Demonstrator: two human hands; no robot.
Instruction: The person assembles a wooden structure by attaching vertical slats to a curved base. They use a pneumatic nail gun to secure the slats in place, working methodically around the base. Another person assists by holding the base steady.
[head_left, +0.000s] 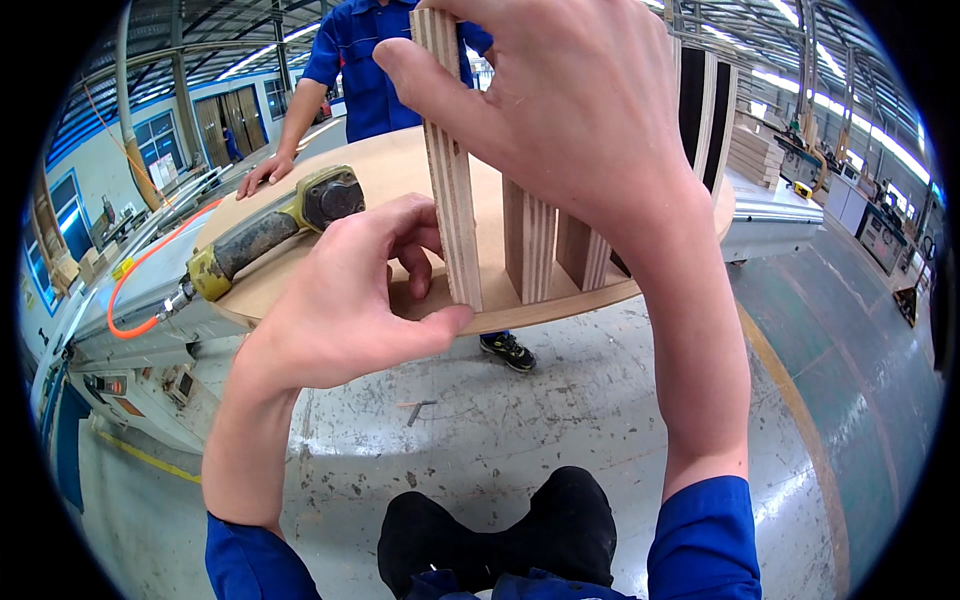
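A plywood board stands upright on edge near the front rim of a round wooden panel. At its upper end, my right hand grips it, thumb across the near edge; the other fingers are partly hidden. My left hand is closed about its foot, with the thumb against the bottom front corner and the fingers curled at the left side. To the right, further plywood uprights stand on the panel, partly covered by my right hand and forearm. A worn yellow-green and black air tool lies left of my left hand.
An orange air hose runs from the tool along the metal bench. Across the panel stands a person in blue, one hand resting on its edge. Stacked boards lie at the right. A small dark piece is on the floor.
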